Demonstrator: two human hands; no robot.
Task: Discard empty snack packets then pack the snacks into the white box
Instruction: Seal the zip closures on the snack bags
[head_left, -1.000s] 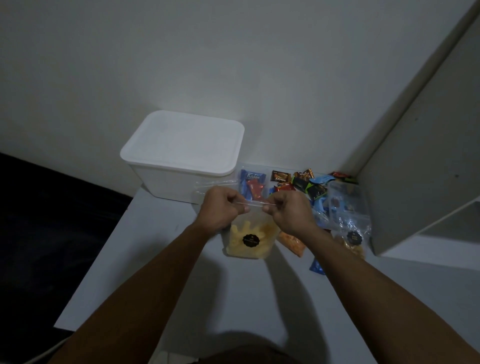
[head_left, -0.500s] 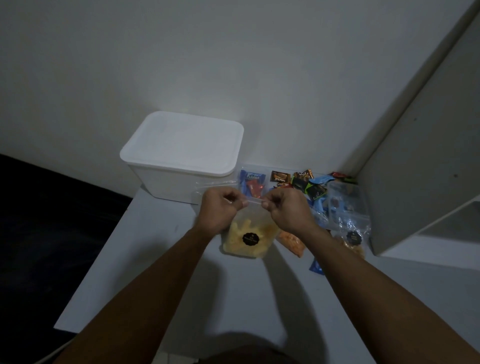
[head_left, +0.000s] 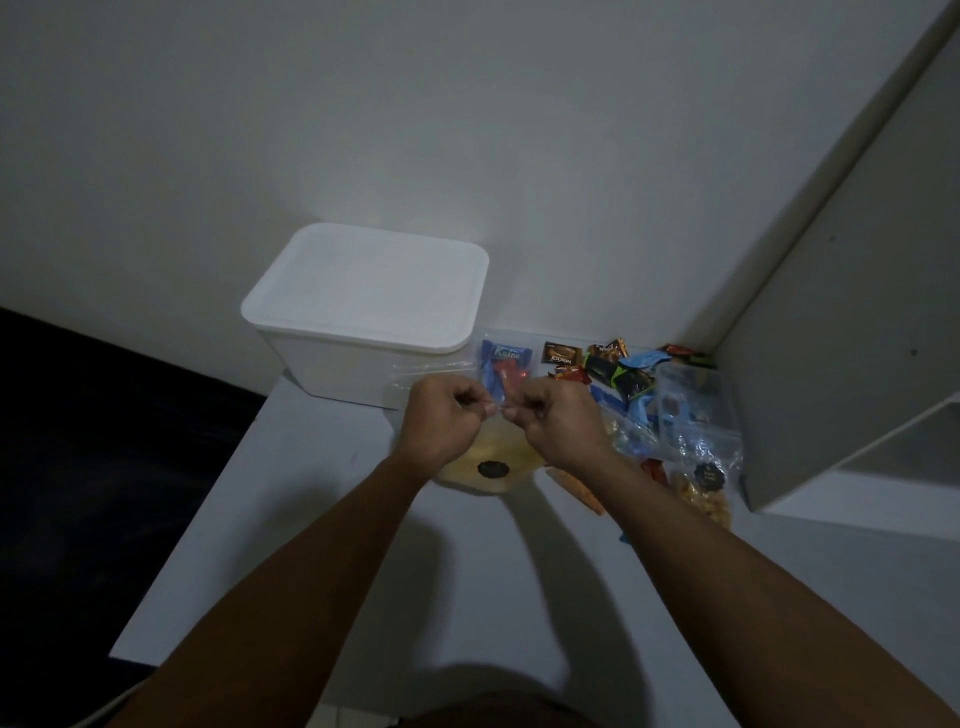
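Head view: both hands pinch the top edge of a clear pouch of yellow snacks.

Left hand (head_left: 441, 421) and right hand (head_left: 558, 421) grip the pouch (head_left: 493, 462) just before the lidded white box (head_left: 363, 306); the seal probably wants even pressure end to end. Pale bench (head_left: 311, 519), grey wall, other snack packets (head_left: 623, 374) in the corner.

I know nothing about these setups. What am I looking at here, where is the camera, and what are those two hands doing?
No machine here: a person wears a camera on the head, looking down at their own arms. The left hand and right hand pinch the top edge of a clear plastic pouch of yellow snacks, held just above a pale table. Behind stands a white plastic box with its lid on. To the right lies a heap of small colourful snack packets and another clear pouch of snacks.
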